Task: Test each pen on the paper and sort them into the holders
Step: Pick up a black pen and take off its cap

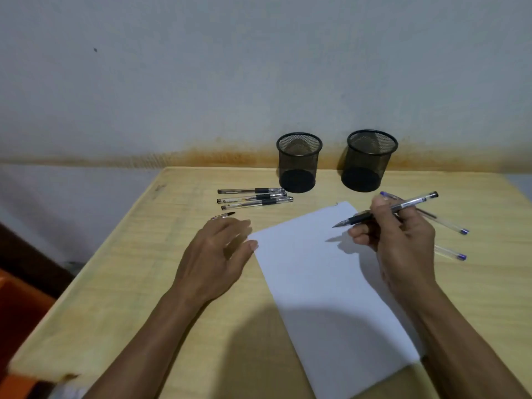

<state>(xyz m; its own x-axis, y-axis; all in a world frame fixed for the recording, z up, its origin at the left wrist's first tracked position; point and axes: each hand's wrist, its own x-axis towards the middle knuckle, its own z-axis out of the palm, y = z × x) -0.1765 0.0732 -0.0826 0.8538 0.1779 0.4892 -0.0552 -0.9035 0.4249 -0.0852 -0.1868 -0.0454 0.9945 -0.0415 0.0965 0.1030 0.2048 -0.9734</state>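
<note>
My right hand point(400, 237) grips a black-grip pen point(414, 201) with its tip bare, held just above the upper part of the white paper point(325, 286). My left hand point(216, 254) hovers with relaxed fingers at the sheet's left corner, thumb touching its edge. A pen cap point(223, 216) lies just beyond those fingers. Three black pens point(253, 196) lie side by side left of the holders. Two blue-capped pens point(450, 226) lie right of my right hand, partly hidden by it. Two black mesh holders, left point(298, 161) and right point(368, 159), stand at the back, both looking empty.
The wooden table point(144, 283) ends at a wall behind the holders, and its left edge drops off to a dark floor area. An orange object point(17, 306) sits low at the left.
</note>
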